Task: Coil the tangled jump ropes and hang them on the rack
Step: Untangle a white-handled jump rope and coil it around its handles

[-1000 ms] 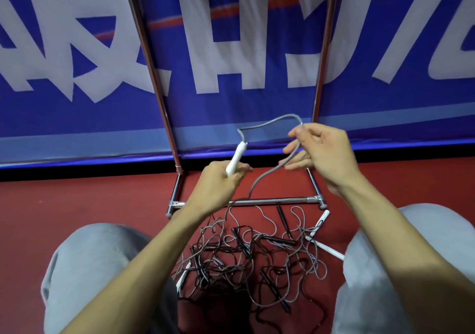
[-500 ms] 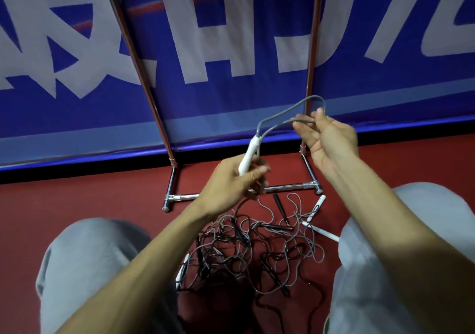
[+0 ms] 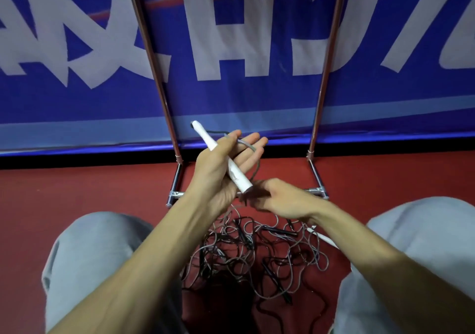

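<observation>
1. Lower left: the person's left knee (image 3: 97, 256), in grey trousers, above a red floor (image 3: 77, 192) that runs bare to the frame's left edge.
2. The rack (image 3: 156, 76), a chrome frame, stands against a blue banner (image 3: 257, 97) with white lettering. Its left upright slants down to a foot just left of the hands.
3. The left hand (image 3: 213, 171) sits between the two uprights with its fingers straight and lightly spread. Its thumb clamps a white handle (image 3: 239, 177) across the palm.
4. The handle lies slantwise: its upper end juts past the fingers toward the left upright, and its lower end points at the other hand.
5. A grey cord (image 3: 249, 146) crosses the left hand's fingers and drops along their right edge.
6. The right hand (image 3: 282, 200), blurred, sits just below and right of the handle's lower end, fingers turned toward it. Whether it pinches the cord cannot be told.
7. Below both hands lies the tangle of jump ropes (image 3: 244, 251) — grey and black cords with black handles. It rests on the floor between the knees, apart from the hands and in front of the rack's base bar.
8. A second white handle (image 3: 323, 240) lies at the tangle's right edge, beside the right forearm.
9. The rack's right upright and foot close the span, and the right knee (image 3: 411, 243) fills the lower right.
</observation>
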`<action>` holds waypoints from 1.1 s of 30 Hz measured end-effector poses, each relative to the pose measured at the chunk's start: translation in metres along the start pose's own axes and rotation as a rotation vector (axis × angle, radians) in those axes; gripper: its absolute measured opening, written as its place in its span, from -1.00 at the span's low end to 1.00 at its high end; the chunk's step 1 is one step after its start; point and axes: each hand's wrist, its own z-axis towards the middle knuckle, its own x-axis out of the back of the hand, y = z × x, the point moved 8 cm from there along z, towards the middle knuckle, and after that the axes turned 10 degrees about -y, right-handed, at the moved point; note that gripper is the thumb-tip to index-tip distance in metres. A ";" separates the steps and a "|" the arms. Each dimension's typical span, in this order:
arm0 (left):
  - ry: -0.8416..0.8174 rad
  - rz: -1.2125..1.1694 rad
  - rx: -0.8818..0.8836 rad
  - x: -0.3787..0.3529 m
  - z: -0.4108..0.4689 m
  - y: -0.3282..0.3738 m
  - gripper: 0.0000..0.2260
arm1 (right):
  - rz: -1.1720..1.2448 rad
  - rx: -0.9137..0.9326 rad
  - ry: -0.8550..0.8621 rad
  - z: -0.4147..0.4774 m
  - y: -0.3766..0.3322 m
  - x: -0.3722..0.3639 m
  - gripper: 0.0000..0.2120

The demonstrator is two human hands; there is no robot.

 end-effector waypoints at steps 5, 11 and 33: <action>0.036 -0.058 -0.100 0.009 0.001 0.022 -0.92 | 0.119 -0.017 0.115 -0.002 0.008 0.010 -0.78; 0.150 0.539 -0.187 0.025 0.007 0.034 -0.85 | 0.370 0.054 0.373 -0.016 -0.004 0.038 -0.87; -0.240 1.066 0.129 0.000 0.004 -0.028 -0.92 | 1.012 0.290 0.854 -0.075 -0.002 0.117 -0.87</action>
